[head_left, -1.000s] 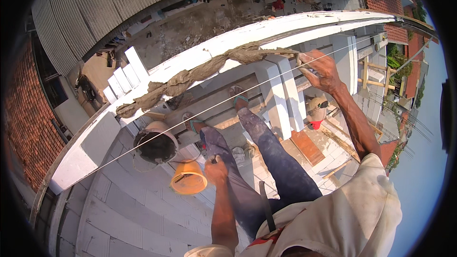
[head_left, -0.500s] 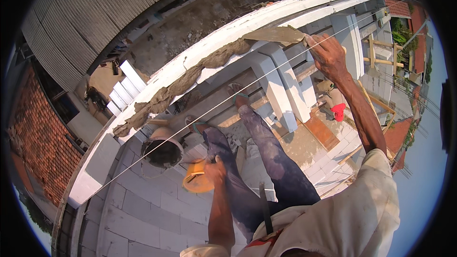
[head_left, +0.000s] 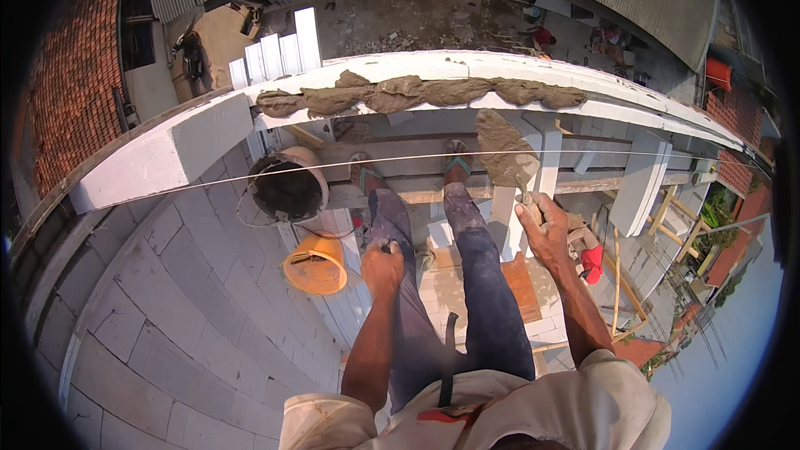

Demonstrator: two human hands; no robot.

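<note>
One lumpy grey mortar (head_left: 417, 93) strip tops the white wall (head_left: 167, 154); right hand (head_left: 543, 229) grips a loaded trowel (head_left: 507, 158), left hand (head_left: 382, 267) clenched on the thigh.

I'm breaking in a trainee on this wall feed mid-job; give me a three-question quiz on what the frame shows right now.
1. True or false: the trowel in the right hand carries mortar.
2. Where does the strip of mortar lie? A) in the orange bucket B) along the top of the white block wall C) on the plank underfoot
3. Fill in: the left hand rests on the person's ____.

Key: 1 true; 2 B; 3 thigh, closed, though whether it grips anything cannot be told.
</note>
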